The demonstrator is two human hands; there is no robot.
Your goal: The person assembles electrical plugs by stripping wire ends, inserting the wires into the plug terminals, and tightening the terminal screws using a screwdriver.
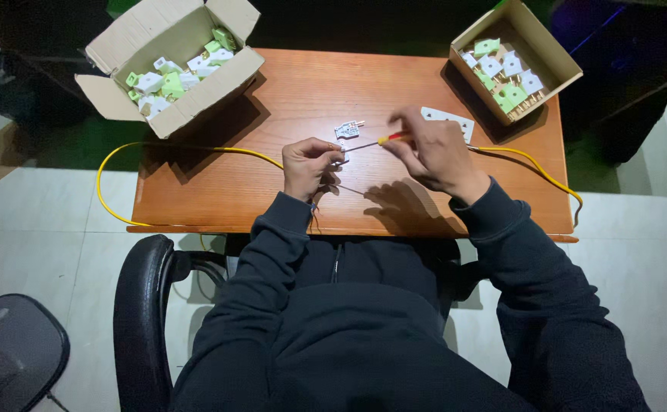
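My left hand (309,164) is closed around a small white plug part (336,160) at the end of a yellow cable (196,147) above the wooden table (219,194). A screwdriver (375,142) with a red and yellow handle sits in my right hand (434,152), its thin shaft pointing left into the part in my left hand. Another white plug piece (348,130) lies on the table just beyond the hands. A white socket strip (451,120) lies behind my right hand, partly hidden.
An open cardboard box (167,65) of green and white plugs stands at the table's back left. A second box (513,59) of similar plugs stands at the back right. The yellow cable loops off both table sides. A black chair arm (141,305) is at my left.
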